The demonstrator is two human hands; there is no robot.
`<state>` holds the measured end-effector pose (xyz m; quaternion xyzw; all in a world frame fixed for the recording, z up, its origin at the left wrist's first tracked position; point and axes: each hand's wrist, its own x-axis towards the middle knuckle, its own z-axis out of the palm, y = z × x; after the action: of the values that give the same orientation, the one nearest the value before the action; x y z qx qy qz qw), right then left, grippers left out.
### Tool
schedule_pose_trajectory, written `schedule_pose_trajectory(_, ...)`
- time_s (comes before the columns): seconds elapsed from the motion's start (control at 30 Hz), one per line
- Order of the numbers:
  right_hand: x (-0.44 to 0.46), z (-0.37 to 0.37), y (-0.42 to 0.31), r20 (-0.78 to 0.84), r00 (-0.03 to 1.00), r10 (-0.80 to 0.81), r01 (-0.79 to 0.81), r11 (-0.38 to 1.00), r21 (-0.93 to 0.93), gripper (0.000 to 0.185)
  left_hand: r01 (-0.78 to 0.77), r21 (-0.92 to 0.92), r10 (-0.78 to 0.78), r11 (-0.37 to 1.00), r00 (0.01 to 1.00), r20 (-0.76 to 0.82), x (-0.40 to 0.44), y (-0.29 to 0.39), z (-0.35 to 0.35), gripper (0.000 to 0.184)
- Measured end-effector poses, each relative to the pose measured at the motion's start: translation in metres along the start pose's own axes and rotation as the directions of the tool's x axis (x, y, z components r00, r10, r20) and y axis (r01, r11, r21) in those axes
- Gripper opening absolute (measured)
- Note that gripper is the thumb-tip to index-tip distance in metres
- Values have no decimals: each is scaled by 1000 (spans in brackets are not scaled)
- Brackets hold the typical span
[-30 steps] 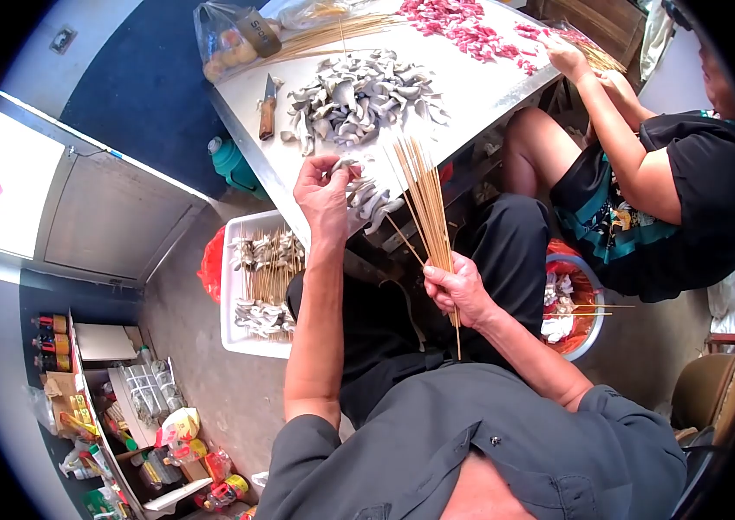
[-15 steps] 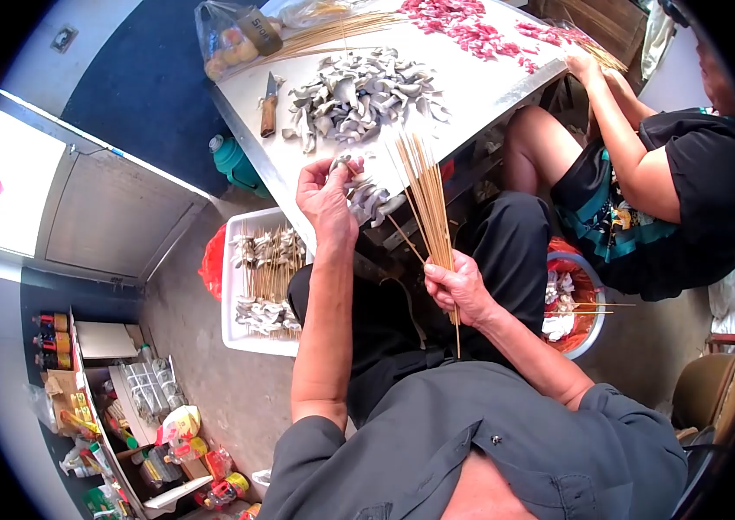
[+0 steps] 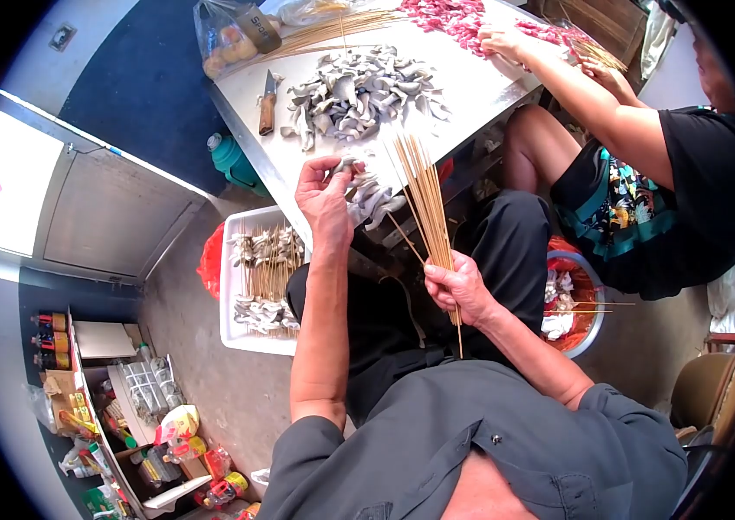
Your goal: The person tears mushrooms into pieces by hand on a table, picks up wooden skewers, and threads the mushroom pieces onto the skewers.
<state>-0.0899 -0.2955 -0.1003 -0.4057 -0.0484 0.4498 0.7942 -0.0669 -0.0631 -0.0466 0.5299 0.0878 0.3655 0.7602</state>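
Note:
Between the thumb and fingers of my left hand (image 3: 324, 195) is a grey mushroom piece (image 3: 347, 165), at the table's near edge. My right hand (image 3: 461, 290) is wrapped round a bundle of bamboo skewers (image 3: 428, 204), which fans out upward. One skewer (image 3: 405, 238) slants away from the bundle toward my left hand, with several mushroom pieces (image 3: 373, 199) on its upper part. Beyond my hands a pile of grey mushrooms (image 3: 363, 91) lies on the white table (image 3: 250, 160). A knife with a wooden handle (image 3: 267, 113) rests left of the pile.
A white tray (image 3: 228, 321) of mushroom skewers stands on the floor at left. A co-worker (image 3: 645, 165) sits at right, one hand at the red meat pieces (image 3: 450, 22). A lined bucket (image 3: 594, 325) is beside my knee. Loose skewers (image 3: 333, 36) and a fruit bag (image 3: 230, 43) lie behind.
The co-worker's one arm has reached left across the table to the meat. My left hand has shifted slightly at the skewer's tip; my right hand has stayed in place.

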Motion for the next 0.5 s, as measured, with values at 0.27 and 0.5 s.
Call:
schedule_pose_trajectory(0.27,-1,1,-3,22,1000,16,-16,1000,11,9,171,-274,-140,946,982,129,3,9,-8,3)
schedule_pose_trajectory(0.5,-7,-1,-1,26,999,48,-48,999,14,9,163,-86,-155,983,984,92,-10,1,-9,11)
